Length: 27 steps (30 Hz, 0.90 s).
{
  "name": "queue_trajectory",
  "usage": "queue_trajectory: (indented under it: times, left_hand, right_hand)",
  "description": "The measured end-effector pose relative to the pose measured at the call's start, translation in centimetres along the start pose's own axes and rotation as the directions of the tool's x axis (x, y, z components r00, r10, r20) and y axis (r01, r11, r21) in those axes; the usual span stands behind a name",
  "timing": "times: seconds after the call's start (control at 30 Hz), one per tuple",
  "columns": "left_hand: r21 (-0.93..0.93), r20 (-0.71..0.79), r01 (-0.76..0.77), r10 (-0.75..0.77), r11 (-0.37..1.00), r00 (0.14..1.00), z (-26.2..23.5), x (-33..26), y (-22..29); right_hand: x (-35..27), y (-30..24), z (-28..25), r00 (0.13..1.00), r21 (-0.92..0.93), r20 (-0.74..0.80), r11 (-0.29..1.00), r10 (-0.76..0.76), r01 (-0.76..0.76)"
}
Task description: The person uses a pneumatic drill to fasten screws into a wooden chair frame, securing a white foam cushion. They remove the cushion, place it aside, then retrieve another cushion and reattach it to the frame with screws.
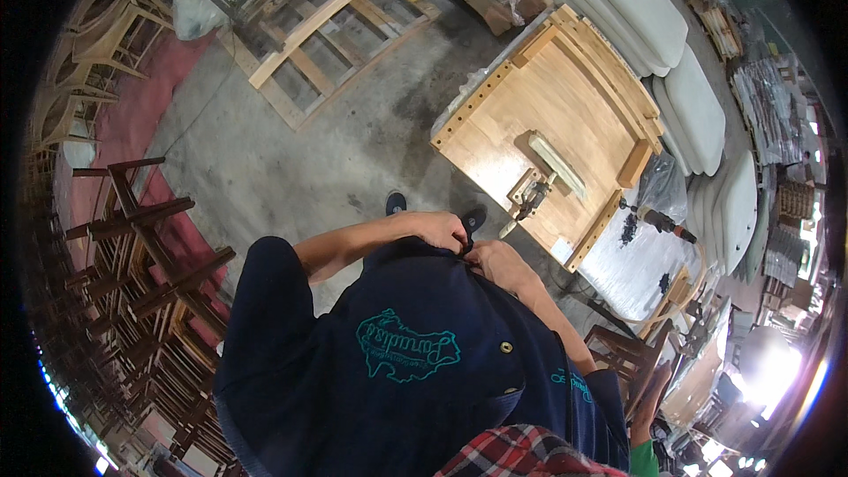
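Left hand (439,230): curled nearly closed, gripping the navy garment (389,406) at its front.
Right hand (502,263): curled likewise, just beside the left, on the same cloth.
Garment: between the hands and nearer the wearer.
Wooden board (503,119): ahead, right of both hands.

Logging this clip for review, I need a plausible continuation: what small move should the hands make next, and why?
Probably smooth the lower front of the dark blue garment: the left hand and right hand are close together there, both curled, and neither touches the power tool or the wooden panel. Their exact grip is hidden.
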<state>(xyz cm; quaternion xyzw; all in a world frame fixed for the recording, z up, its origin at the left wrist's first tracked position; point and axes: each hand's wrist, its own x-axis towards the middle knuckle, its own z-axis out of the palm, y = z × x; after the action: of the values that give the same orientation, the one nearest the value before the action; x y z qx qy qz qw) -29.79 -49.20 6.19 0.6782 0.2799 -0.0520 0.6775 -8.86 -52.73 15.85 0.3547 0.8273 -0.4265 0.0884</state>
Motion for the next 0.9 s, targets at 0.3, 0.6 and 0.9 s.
queue_trajectory:
  times: [0.3,0.6,0.9]
  left_hand:
    - [-0.141,-0.061,0.03,-0.039,0.99,0.997,0.7,-1.2,-0.3]
    - [-0.218,-0.117,0.035,-0.062,0.975,0.991,1.7,-1.1,-1.2]
    - [-0.307,-0.153,0.032,-0.083,0.951,0.985,1.9,-1.6,-1.2]
  right_hand:
    - [0.6,0.1,-0.3,0.999,0.047,-0.02,0.998,-0.042,0.043]
    - [1.9,-1.0,0.0,0.999,-0.061,0.001,0.997,-0.036,0.036]
    - [2.5,-1.2,0.6,0.998,-0.095,0.02,0.994,0.052,-0.05]
